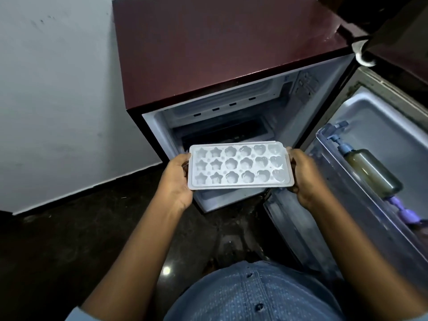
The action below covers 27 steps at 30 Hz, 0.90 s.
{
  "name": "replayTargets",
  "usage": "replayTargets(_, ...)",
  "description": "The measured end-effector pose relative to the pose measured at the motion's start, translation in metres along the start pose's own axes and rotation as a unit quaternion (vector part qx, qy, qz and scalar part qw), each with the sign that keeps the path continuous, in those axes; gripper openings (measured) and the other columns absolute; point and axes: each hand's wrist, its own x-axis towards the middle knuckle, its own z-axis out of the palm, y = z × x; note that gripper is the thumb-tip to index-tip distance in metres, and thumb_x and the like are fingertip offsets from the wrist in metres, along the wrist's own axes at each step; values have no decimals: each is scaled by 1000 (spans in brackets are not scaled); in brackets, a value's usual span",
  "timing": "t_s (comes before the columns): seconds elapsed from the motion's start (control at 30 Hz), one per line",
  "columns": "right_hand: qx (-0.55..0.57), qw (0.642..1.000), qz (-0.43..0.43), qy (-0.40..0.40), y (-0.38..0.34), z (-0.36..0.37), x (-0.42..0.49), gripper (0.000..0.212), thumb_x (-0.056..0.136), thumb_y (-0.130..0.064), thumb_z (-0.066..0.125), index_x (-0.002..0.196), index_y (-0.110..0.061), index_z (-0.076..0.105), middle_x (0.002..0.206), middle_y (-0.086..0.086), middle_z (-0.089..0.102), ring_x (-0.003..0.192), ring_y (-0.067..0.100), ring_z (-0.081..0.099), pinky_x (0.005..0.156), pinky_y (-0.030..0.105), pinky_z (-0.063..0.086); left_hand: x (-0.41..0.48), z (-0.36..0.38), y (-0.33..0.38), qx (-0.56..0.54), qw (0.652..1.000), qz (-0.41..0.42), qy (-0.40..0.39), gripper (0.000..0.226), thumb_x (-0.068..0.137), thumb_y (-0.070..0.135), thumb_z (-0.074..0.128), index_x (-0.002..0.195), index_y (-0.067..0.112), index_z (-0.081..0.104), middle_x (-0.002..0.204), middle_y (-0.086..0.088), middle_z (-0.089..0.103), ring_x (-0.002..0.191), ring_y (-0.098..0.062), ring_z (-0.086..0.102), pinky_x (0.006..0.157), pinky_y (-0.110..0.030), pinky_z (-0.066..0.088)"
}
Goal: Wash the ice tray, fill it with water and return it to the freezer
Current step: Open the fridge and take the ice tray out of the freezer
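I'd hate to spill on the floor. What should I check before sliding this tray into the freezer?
1. Grip: left hand and right hand hold the short ends of the white plastic ice tray: ok.
2. Tray held about level: ok.
3. Door of the maroon fridge open: ok.
4. Space in the dark freezer compartment: cannot tell.
5. Water in the shaped cells: cannot tell.

right of the grip, lying in a clear door shelf [361,200]: a pump bottle [372,174] of olive liquid. just nearer, something purple [403,212], too blurred to name. left of the grip, pale wall [58,100]; below, dark floor [69,239] and blue dotted shirt [254,295].
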Motion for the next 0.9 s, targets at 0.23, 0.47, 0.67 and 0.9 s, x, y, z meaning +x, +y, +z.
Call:
replayTargets(0.23,7,998,-51,48,14,-6,-46,40,108,-41,52,98,-12,76,88,9,80,73,26,77,51,28,56,-30,-20,3,59,995,1,-78,21,107,24,58,102,12,74,94,-5,82,84,-23,81,75,-45,67)
replayTargets(0.47,-29,990,-101,95,41,-7,-79,51,107,-47,52,95,-4,75,87,17,79,74,34,77,60,38,60,-47,-31,5,124,988,-4,-87,45,108,33,60,141,3,62,122,-13,80,108,-33,79,80,-55,67)
replayTargets(0.67,-11,981,-113,158,58,-8,-109,52,108,-45,52,95,0,75,83,17,78,67,26,74,54,31,58,-51,-31,8,164,980,-10,-113,43,107,38,60,139,10,66,122,-13,80,108,-36,79,84,-62,65)
replayTargets(0.9,56,964,-140,220,64,-19,-151,43,109,-40,52,86,-23,83,80,7,80,64,17,76,52,24,55,-61,-15,5,212,962,-9,-170,45,107,31,60,143,3,61,119,-13,81,106,-35,80,90,-66,62)
